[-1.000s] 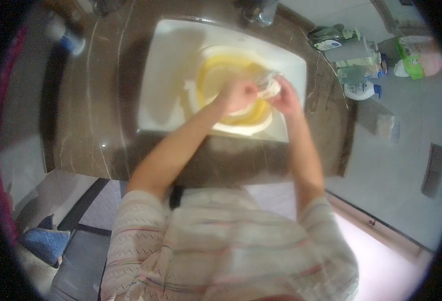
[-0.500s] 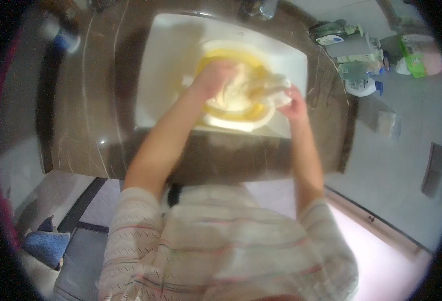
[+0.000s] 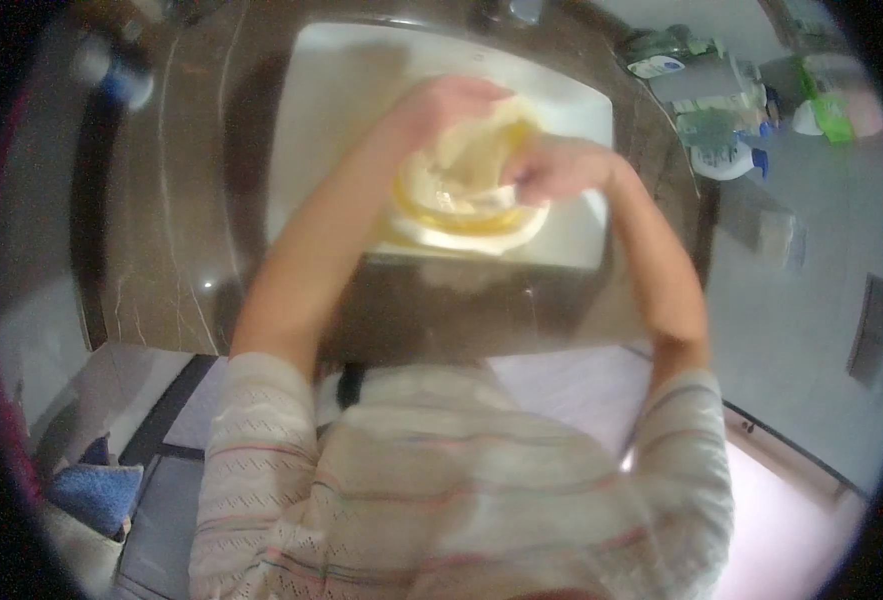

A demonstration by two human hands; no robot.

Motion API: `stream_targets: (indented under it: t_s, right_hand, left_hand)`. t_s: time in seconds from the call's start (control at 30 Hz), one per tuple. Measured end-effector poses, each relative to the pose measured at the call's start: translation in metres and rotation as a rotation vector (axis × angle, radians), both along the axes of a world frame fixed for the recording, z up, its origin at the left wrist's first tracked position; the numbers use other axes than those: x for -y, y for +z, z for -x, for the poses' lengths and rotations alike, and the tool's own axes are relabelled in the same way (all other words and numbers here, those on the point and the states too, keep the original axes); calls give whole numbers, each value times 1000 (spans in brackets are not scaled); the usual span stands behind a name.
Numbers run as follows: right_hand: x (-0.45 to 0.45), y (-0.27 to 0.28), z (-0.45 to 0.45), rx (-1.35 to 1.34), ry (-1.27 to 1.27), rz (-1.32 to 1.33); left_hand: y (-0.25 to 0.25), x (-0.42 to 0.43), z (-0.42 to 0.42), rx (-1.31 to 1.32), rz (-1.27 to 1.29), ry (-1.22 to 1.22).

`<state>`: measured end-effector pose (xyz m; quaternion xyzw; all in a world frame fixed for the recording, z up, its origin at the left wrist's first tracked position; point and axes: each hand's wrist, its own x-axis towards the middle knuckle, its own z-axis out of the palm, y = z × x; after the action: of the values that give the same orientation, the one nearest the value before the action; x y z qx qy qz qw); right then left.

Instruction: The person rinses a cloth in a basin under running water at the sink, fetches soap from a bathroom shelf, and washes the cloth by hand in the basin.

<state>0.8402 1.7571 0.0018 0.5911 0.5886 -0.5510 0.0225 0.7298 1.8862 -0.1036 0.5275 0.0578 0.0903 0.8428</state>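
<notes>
A yellow-and-white basin (image 3: 476, 242) stands in the white sink, its near rim showing. Pale, wet-looking cloth (image 3: 461, 165) is bunched inside it and rises toward my hands. Over the far side of the basin, my left hand (image 3: 461, 103) is closed on the cloth's upper part; blur hides its separate fingers. My right hand (image 3: 566, 168) is at the basin's right side, its fingers curled against the cloth edge. The exact grip is smeared by motion.
The white sink (image 3: 323, 100) is set in a brown marble counter (image 3: 191, 200). Several bottles, including a white pump bottle (image 3: 723, 162), stand along the right. A blue-and-white container (image 3: 126, 82) is at the far left. Denim cloth (image 3: 96, 492) lies at lower left.
My right hand has moved up and left, over the basin, with its elbow swung outward. My left hand has risen slightly away from me, and the cloth is drawn higher between them.
</notes>
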Motion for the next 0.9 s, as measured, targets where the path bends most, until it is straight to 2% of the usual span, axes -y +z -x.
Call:
stream_targets:
  t_s: [0.03, 0.13, 0.17, 0.2, 0.27, 0.37, 0.5, 0.6, 0.63, 0.73, 0.77, 0.83, 0.9]
  right_hand:
    - [-12, 5, 3, 48, 130, -55]
    - [-28, 21, 16, 276, 11, -230]
    - [-33, 23, 18, 404, 35, -266]
    - [-33, 19, 18, 405, 12, -329]
    - [-29, 4, 17, 406, -31, -456]
    - [-21, -11, 14, 398, -224, -636]
    - [4, -14, 20, 396, -600, -493]
    - [20, -25, 27, 16, -859, -359]
    - [21, -22, 27, -36, -898, -334]
    - [29, -21, 17, -89, -872, -413]
    - [32, -19, 16, -31, -818, -419]
    - [35, -7, 17, 82, -701, -430]
    - [34, 6, 25, 166, -359, -502]
  left_hand:
    - [2, 2, -2, -3, 10, -58]
    - [16, 7, 6, -39, -1, -244]
    - [4, 6, 7, -35, -70, -217]
    - [-5, 6, 8, -32, -139, -190]
    - [-18, 7, 9, 44, -53, -188]
    - [-27, 4, 11, 92, -114, -124]
    - [-23, 1, 13, 18, 71, -84]
    - [-17, 0, 18, -64, 169, -98]
    - [-16, 0, 18, -32, 51, -86]
    - [-18, 0, 19, 20, -259, -65]
    - [-19, -2, 20, 7, -333, -62]
    - [-20, -5, 17, -37, -346, -53]
    - [-20, -9, 13, -80, -246, -53]
